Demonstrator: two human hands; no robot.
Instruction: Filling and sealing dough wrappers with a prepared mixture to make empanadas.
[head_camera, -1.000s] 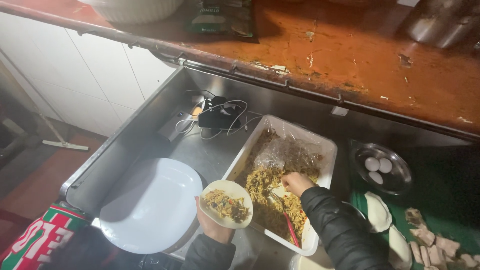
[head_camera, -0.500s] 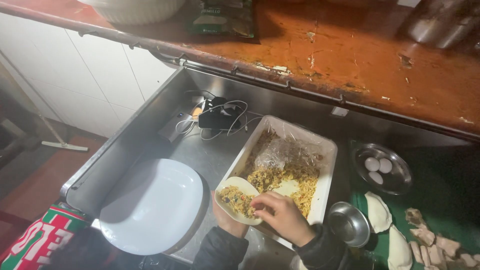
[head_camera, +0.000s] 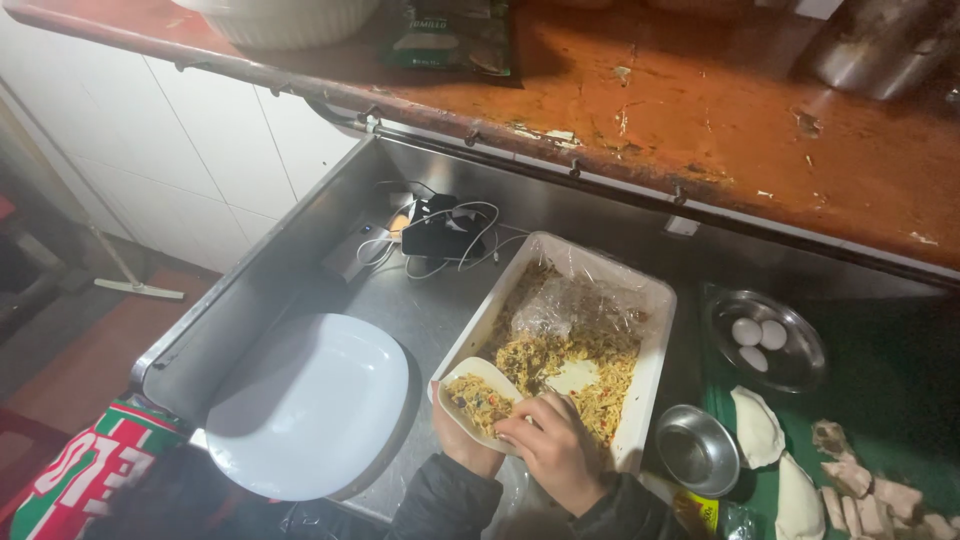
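Near the lower middle of the head view, the left hand cups a round dough wrapper from below, fingers curled under it, the wrapper heaped with yellowish shredded filling. Over its right edge the right hand lies palm down, fingertips bent onto the dough rim, pinching it. Both sit at the near left corner of a white rectangular tray of the same filling, partly lined with clear film. Left of them rests a white plate; right of the tray stand a small steel bowl, folded dumplings, and farther off a glass dish of eggs.
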